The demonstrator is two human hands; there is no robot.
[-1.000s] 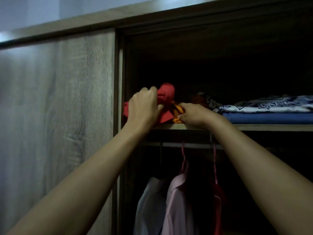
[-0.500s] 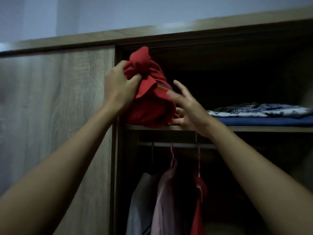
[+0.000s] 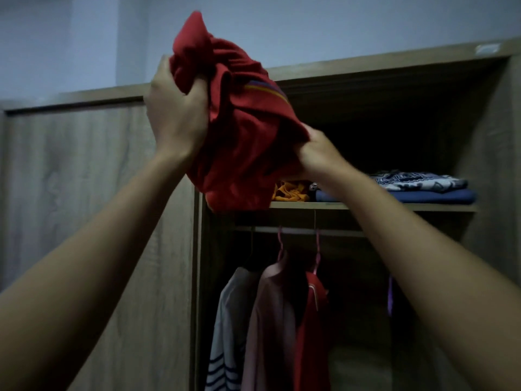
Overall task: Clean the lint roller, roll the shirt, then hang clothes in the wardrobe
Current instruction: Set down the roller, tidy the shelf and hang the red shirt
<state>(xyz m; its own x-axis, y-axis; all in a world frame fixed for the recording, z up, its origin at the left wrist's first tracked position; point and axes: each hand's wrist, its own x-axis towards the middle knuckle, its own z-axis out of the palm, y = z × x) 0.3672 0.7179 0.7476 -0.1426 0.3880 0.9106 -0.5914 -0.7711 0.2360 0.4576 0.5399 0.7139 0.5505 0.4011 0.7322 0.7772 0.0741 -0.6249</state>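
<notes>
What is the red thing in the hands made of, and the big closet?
The red garment looks like soft matte knit cloth: it bunches and creases in both hands. The wardrobe looks like wood-grain board, likely laminate, with streaky grain and a flat, smooth face.

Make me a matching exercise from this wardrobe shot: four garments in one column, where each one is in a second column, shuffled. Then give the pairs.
Garments
1. red garment
2. orange garment
3. blue folded garment
4. pink shirt

Places
A. hanging from the rail
B. folded under a patterned cloth on the shelf
C. bunched in both hands' grip, left hand and right hand
D. crumpled on the shelf, just right of the red garment

Pairs: 1-C, 2-D, 3-B, 4-A
</notes>
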